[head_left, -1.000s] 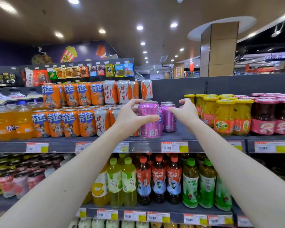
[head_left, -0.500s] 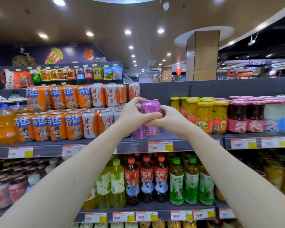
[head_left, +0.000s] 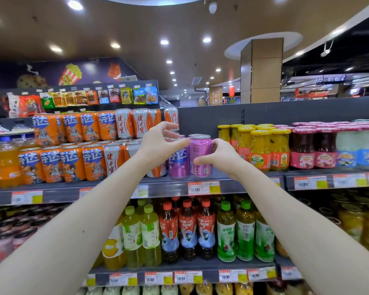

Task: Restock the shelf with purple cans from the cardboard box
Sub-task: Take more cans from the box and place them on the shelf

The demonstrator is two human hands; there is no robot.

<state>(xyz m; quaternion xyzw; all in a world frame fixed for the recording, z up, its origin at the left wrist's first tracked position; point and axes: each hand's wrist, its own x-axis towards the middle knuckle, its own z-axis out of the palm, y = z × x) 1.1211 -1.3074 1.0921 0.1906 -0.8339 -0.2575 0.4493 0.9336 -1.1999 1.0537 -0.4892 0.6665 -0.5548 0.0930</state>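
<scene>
Two purple cans stand side by side at the front of the grey upper shelf [head_left: 168,189]. My right hand [head_left: 221,155] grips the right purple can [head_left: 201,155], thumb across its front and fingers behind it. The left purple can [head_left: 179,163] carries white characters on blue. My left hand [head_left: 159,143] hovers at the cans' upper left with fingers spread and loosely bent; its thumb tip touches the top edge of the right can. More purple can tops show behind these two. The cardboard box is out of view.
Orange cans [head_left: 73,165] and white-and-orange cans [head_left: 113,160] fill the shelf to the left, stacked two high. Yellow-lidded jars [head_left: 260,150] and red jars [head_left: 303,150] stand to the right, with a gap beside the purple cans. Bottles [head_left: 188,228] line the shelf below.
My left hand held a purple can at the shelf front, then both hands held it raised. Now it stands to the right of another purple can, gripped by my right hand; my left hand has let go.
</scene>
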